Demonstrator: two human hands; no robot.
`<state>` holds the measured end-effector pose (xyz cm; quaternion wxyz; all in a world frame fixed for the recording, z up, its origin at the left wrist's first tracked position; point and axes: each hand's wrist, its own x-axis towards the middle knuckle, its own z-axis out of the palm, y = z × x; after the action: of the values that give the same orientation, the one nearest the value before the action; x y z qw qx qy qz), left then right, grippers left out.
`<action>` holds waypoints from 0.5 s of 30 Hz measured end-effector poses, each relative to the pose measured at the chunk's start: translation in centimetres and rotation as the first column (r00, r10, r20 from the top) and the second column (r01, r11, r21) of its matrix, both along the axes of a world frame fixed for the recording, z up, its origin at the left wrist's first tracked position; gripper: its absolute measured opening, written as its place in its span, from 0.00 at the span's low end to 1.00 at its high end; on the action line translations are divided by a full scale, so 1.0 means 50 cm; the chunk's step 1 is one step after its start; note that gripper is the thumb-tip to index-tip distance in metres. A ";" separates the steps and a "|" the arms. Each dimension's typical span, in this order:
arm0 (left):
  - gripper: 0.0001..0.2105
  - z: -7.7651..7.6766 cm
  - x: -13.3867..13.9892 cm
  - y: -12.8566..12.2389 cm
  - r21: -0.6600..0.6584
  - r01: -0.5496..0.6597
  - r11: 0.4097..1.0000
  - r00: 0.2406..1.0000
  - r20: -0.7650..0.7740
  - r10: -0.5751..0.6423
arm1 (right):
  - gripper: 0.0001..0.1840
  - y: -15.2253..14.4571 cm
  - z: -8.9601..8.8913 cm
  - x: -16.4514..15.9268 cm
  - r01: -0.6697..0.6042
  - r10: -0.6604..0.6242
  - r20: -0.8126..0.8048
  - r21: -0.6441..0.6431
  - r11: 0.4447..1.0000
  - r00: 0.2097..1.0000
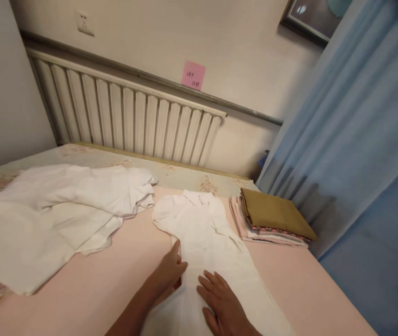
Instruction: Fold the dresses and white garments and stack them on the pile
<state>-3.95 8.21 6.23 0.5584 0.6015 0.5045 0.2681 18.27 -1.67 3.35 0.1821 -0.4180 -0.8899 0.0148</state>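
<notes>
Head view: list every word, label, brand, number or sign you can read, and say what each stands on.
Pink paper note on the wall: two short handwritten lines, too small and blurred to read surely; the upper perhaps starts with "2", the lower perhaps ends in "35".
No other readable text shows, including on the white collared garment.

Indoor light is soft, rather dim, source out of view. Small glare spot sits on the framed picture [313, 21]. Right-hand corners go dark; wide-angle stretch at edges. Laid-out white shirt [202, 228] looks pale, detail soft.
</notes>
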 end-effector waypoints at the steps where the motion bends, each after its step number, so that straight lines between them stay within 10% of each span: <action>1: 0.39 -0.011 0.013 -0.002 -0.016 -0.014 1.000 1.000 0.001 0.014 | 0.27 -0.002 -0.007 0.003 -0.001 0.002 -0.026 0.012 1.000 1.000; 10: 0.37 -0.033 0.051 -0.008 -0.029 -0.041 0.999 0.995 -0.095 0.038 | 0.13 0.161 0.030 -0.046 0.376 -0.311 -0.525 0.018 0.926 0.792; 15: 0.18 -0.030 0.048 -0.016 0.021 -0.013 1.000 0.997 -0.075 0.014 | 0.17 0.296 0.092 -0.191 0.191 -0.169 -0.248 0.071 0.979 0.954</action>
<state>-1.54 7.41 4.71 0.5311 0.6133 0.5265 0.2540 8.70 13.13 7.96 0.3085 -0.4835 -0.8191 0.0069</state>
